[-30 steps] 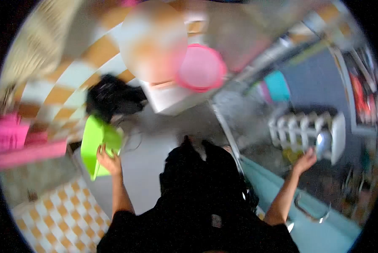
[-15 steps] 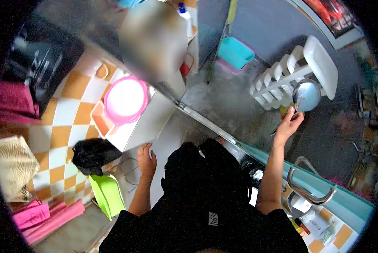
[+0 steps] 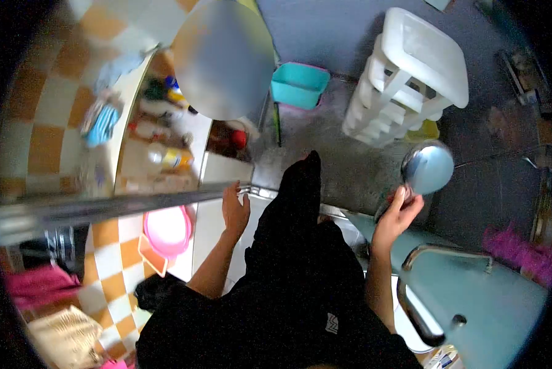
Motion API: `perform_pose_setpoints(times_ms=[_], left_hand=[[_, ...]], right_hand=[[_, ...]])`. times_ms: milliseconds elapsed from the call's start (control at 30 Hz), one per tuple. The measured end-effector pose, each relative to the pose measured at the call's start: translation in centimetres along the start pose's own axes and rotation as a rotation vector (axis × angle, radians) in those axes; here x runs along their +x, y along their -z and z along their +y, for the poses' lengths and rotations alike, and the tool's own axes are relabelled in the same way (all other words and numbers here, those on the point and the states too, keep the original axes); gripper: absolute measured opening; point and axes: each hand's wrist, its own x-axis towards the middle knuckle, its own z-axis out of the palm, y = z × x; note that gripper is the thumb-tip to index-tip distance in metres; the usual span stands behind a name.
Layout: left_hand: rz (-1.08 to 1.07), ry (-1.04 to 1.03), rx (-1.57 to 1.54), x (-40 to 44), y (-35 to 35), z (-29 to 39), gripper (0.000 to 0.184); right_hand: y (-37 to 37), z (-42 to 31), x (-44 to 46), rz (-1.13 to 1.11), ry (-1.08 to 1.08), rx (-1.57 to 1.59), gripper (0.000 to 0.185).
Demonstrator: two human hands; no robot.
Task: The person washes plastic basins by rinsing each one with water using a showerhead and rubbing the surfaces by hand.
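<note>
**Right hand [image 3: 394,222] raised a round silver thing [image 3: 429,166] above the grey floor [image 3: 337,166]!**

And there it was, the round silver thing, up at the fingertips of the right hand, its shiny face catching the light. It looked like a shower head, though nobody could tell for sure. Those fingers were curled closed around its lower end, thumb alongside, the handle mostly hidden in the grip.

Over to the left hand [image 3: 234,212]: fingers loosely parted, thumb standing away, nothing visible in its hold! It hovered right by the end of a long metal bar [image 3: 116,206]; whether skin met metal, you could not tell.

Further out, a white rack [image 3: 426,55] stood tilted in the view beyond the silver thing, a yellow object [image 3: 428,130] near its base. Just beside the rack sat a turquoise basin [image 3: 300,80]. Down to the right, a glass door [image 3: 497,307] showed off its curved metal handle [image 3: 408,292], with a fluffy pink bundle [image 3: 519,249] above. And left, a pink basin [image 3: 168,230] lay next to an orange tub [image 3: 151,255], below a shelf holding a bottle [image 3: 171,156]!
</note>
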Motion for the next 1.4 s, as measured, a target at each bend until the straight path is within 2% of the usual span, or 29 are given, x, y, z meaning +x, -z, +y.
perform_pose_setpoints(times_ms=[67, 133, 200, 267, 333, 400, 433, 533, 600, 633, 667, 733, 800, 867, 967, 1000, 1100, 1167, 1233, 1267, 1333, 1367, 1400], left_hand=[[-0.077, -0.072, 0.040, 6.2, -3.1, 0.7, 0.047], [-0.149, -0.166, 0.138, 13.2, -8.0, -0.2, 0.051], [-0.259, -0.197, 0.153, 20.9, -13.4, -0.8, 0.057], [-0.362, -0.120, 0.180, 27.6, -18.5, -0.3, 0.060], [-0.453, 0.053, 0.114, 33.7, -22.0, 3.5, 0.068], [-0.469, 0.150, 0.179, 39.3, -28.0, 5.4, 0.076], [-0.482, 0.107, 0.208, 41.4, -30.5, 5.8, 0.079], [-0.532, -0.036, 0.310, 45.4, -37.6, 6.0, 0.088], [-0.564, -0.138, 0.378, 47.0, -41.8, 5.4, 0.093], [-0.556, -0.191, 0.421, 47.6, -44.0, 4.5, 0.096], [-0.548, -0.244, 0.468, 48.1, -46.3, 3.8, 0.098], [-0.546, -0.299, 0.548, 48.3, -49.7, 2.8, 0.099], [-0.548, -0.302, 0.621, 48.8, -51.9, 3.0, 0.097], [-0.661, -0.305, 0.703, 49.8, -52.8, 3.3, 0.090], [-0.764, -0.306, 0.762, 51.4, -54.4, 3.2, 0.074], [-0.786, -0.306, 0.773, 52.0, -55.1, 2.8, 0.068], [-0.377, -0.478, 0.617, 52.4, -57.4, -0.6, 0.023], [-0.215, -0.588, 0.670, 53.6, -57.4, -1.8, 0.020], [-0.186, -0.636, 0.559, 55.4, -51.4, 1.6, 0.021], [-0.191, -0.626, 0.485, 56.2, -48.9, 2.7, 0.022], [-0.248, -0.542, 0.288, 57.3, -44.0, 3.8, 0.024], [-0.275, -0.494, 0.188, 57.9, -41.7, 4.2, 0.025], [-0.304, -0.446, 0.088, 57.9, -39.6, 5.0, 0.025]], right_hand=[[0.6, 1.9, 0.7, 0.042, 0.037, -0.072, 0.026], [0.4, 2.3, 0.5, 0.047, -0.077, -0.071, 0.027], [-0.4, 3.1, 0.3, 0.128, -0.228, -0.134, 0.019], [-2.1, 1.8, 1.0, 0.187, -0.372, -0.294, 0.016], [-2.7, 3.6, 1.1, 0.210, -0.343, -0.447, 0.015], [-4.8, 3.8, 2.4, 0.216, -0.344, -0.450, 0.015], [-5.2, 4.2, 2.9, 0.204, -0.385, -0.557, 0.016], [-6.5, 6.3, 3.1, 0.169, -0.396, -0.663, 0.028], [-9.3, 7.2, 3.6, 0.274, -0.402, -0.588, 0.043], [-9.1, 7.4, 3.2, 0.231, -0.534, -0.593, 0.053], [-9.3, 8.2, 2.6, 0.187, -0.404, -0.485, 0.055], [-7.0, 10.4, 0.8, 0.031, -0.538, -0.744, 0.051], [-6.3, 10.9, 0.1, -0.242, -0.595, -1.119, 0.046], [-6.9, 11.2, -0.4, -0.305, -0.632, -1.216, 0.048], [-8.0, 12.5, -1.3, 0.012, -0.665, -0.855, 0.060], [-8.6, 13.0, -1.0, 0.024, -0.707, -0.772, 0.061], [-10.0, 13.9, -0.9, 0.078, -0.826, -0.596, 0.066], [-10.9, 14.5, -1.5, 0.214, -0.964, -0.373, 0.071], [-16.9, 12.4, 3.7, 0.430, -1.007, -0.034, 0.045], [-16.9, 12.2, 4.6, 0.356, -1.107, -0.011, 0.047], [-18.2, 11.8, 5.3, 0.211, -1.059, -0.017, 0.049], [-18.5, 12.0, 5.6, 0.183, -1.029, 0.101, 0.045], [-18.6, 11.4, 5.9, 0.074, -0.981, 0.051, 0.041]])
